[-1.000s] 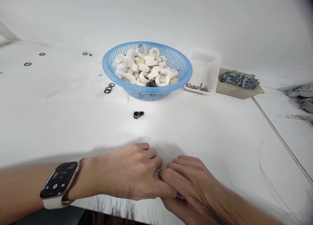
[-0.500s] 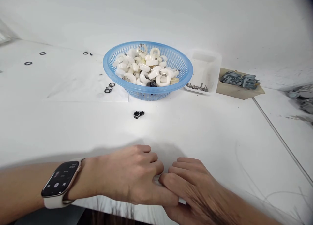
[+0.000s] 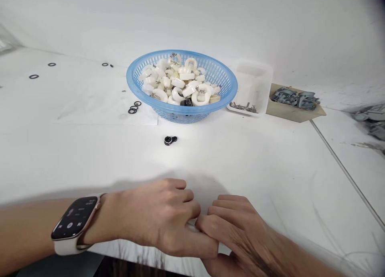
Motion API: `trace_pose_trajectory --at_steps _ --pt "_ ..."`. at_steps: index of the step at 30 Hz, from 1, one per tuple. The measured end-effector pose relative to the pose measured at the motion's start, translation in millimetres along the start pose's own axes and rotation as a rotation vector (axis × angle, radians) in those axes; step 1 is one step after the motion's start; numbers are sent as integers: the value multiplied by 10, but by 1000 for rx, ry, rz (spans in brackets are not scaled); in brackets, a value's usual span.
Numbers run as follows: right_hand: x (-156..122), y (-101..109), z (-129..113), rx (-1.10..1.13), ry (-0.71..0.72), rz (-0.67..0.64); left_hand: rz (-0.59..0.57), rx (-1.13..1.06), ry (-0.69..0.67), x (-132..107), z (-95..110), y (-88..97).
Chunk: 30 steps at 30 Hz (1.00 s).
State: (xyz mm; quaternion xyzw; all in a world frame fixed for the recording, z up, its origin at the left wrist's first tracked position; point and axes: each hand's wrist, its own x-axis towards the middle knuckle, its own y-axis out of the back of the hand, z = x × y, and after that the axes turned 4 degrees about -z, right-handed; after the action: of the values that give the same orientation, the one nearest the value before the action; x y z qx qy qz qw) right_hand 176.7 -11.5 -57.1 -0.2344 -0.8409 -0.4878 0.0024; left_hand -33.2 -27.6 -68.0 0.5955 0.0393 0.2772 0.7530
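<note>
My left hand (image 3: 159, 216) rests on the near edge of the white table (image 3: 90, 148) with its fingers curled under; a smartwatch (image 3: 75, 225) is on that wrist. My right hand (image 3: 237, 233) lies beside it, fingers curled too, and the knuckles of both hands touch. A small pale piece shows between the fingertips, too hidden to name. Farther off stands a blue plastic basket (image 3: 221, 102) heaped with white plastic rollers (image 3: 180, 82). A small black ring part (image 3: 170, 140) lies on the table between the basket and my hands.
Right of the basket stand a clear plastic tray (image 3: 252, 82) with metal pins and a cardboard box (image 3: 291, 110) of grey metal parts. Black O-rings (image 3: 132, 108) lie left of the basket, more (image 3: 33, 76) at the far left. A seam (image 3: 345, 170) crosses the table on the right.
Both hands stay nearly in place at the table edge, with only slight shifts of the fingers where they meet. Nothing else has moved.
</note>
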Motion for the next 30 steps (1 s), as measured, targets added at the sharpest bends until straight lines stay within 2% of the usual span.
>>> trace_pose_trajectory --at_steps 4,11,16,22,30 --pt "-3 -11 3 -11 -8 -21 -17 -2 19 7 -5 10" --pt "-25 -33 7 -18 -21 -41 22 65 -47 1 -24 0" --pt "-19 -47 5 -35 -35 -36 1 18 4 5 -20 2" --pt "-20 -66 -53 -51 -115 -62 -3 28 1 27 -38 20" --pt "-36 -52 -68 -123 -97 -95 -11 18 -3 18 -40 25"
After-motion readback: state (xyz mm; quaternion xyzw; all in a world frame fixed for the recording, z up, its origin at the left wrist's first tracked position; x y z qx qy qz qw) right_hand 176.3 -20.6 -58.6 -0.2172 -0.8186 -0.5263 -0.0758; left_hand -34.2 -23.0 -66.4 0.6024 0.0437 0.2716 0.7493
